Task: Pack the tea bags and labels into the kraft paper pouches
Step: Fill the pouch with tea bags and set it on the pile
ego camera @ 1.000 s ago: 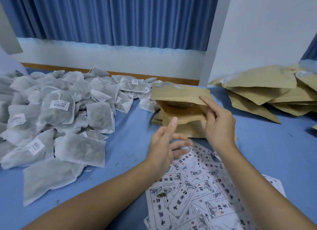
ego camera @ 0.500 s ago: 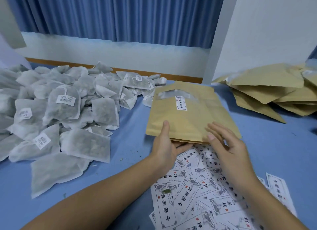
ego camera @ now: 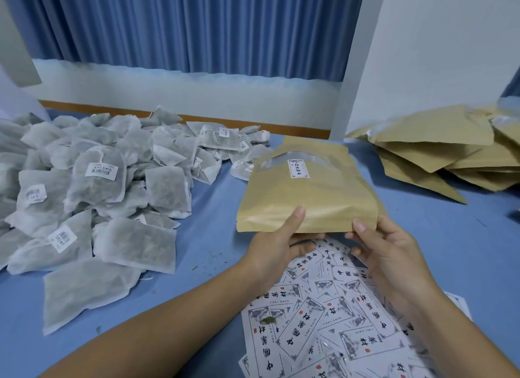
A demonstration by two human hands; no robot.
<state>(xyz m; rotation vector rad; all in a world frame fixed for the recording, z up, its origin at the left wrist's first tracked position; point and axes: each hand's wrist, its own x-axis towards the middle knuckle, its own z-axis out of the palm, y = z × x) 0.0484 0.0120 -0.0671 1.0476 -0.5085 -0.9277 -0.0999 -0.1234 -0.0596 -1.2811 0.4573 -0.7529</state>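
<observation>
Right, starting at the far left, I am looking at a big heap of white mesh tea bags with grey-green filling (ego camera: 98, 194), several of them carrying small white barcode stickers (ego camera: 101, 171), all lying on the blue-covered table (ego camera: 213, 208). Moving across, my left hand (ego camera: 278, 245) is gripping the near edge of a flat tan kraft paper pouch (ego camera: 306, 197), with the thumb pressing on top and the other fingers curling underneath. The pouch is sloping away from me between the tea bags and the far pile. I cannot tell whether its far end is touching the table. Near that far end a clear window strip (ego camera: 270, 163) and a small white rectangular sticker (ego camera: 298, 168) are showing. Under the pouch's near edge and both hands, a loose spread of white printed label cards with black characters and grey ink drawings (ego camera: 323, 321) is lying on the table, and a scrap of green leaf (ego camera: 267, 320) is sitting on one card. My right hand (ego camera: 385, 248) is pinching the pouch's near right corner, thumb on top, fingers curled beneath. Further right, well apart from the held pouch, an untidy pile of more tan kraft paper pouches (ego camera: 439, 152) is resting on the table.
</observation>
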